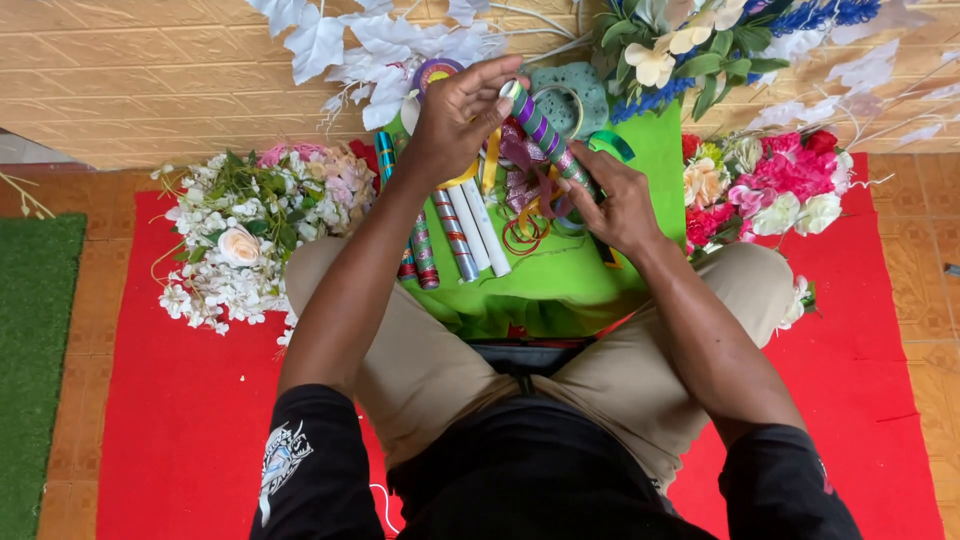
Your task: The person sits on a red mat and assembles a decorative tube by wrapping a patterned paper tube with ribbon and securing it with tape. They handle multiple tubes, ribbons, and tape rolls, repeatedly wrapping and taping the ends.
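A striped roll of wrapping paper (545, 135), green, purple and silver, slants between my two hands. My left hand (455, 115) grips its upper end with the thumb on the tip. My right hand (612, 200) holds its lower end. Under the roll lie curled ribbons (522, 215) in red, yellow and magenta on a green cloth (560, 275). Several more rolled papers (455, 235) lie side by side on the cloth beneath my left forearm.
A white and pink flower bunch (250, 235) lies at left, a pink and red bunch (770, 190) at right, on a red mat (180, 400). White leaves (380, 45), a green foam ring (570, 95) and tape rolls (435, 72) sit behind. Green turf (35, 340) borders far left.
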